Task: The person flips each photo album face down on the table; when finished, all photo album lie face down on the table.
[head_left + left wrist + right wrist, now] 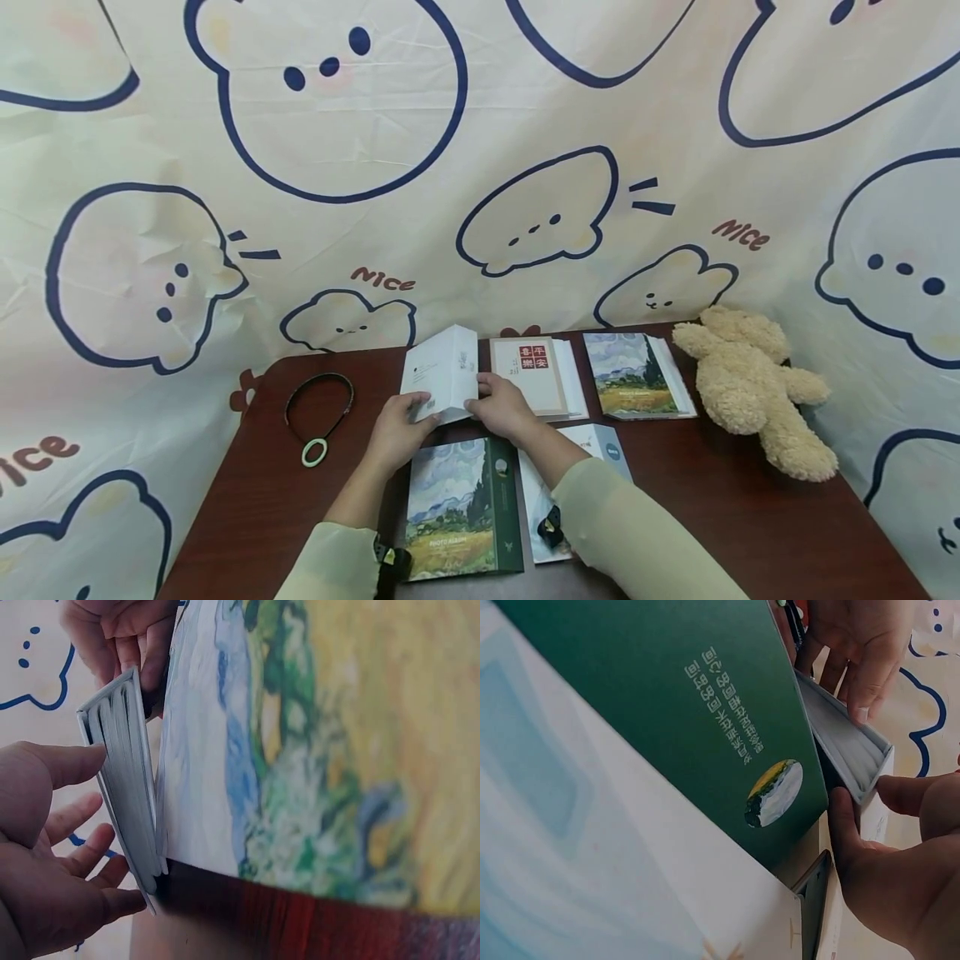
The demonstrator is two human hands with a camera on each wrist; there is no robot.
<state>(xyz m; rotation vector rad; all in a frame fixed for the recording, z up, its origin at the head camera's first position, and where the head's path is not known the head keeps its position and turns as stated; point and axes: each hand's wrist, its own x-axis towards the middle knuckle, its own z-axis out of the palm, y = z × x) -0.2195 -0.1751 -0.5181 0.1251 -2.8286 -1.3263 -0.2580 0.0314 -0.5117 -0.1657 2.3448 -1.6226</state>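
A white photo album [441,375] with small print on its cover is tilted up near the back edge of the table, its page edges [120,772] facing the left wrist camera. My left hand [401,429] holds it at the lower left, thumb by the bottom edge and fingers against the cover. At the spine's lower corner, my right hand [504,406] pinches it between thumb and fingers. Nearer to me lies a photo album with a landscape painting [450,500] and a green spine [705,712]. Under my right forearm is a pale blue album [536,500], partly hidden.
A cream album with red characters [517,379] and another landscape-covered album [630,375] lie along the back. A teddy bear [750,383] sits at the right. A dark cord loop with a pale green ring [315,452] lies at the left. A patterned cloth [337,208] hangs behind.
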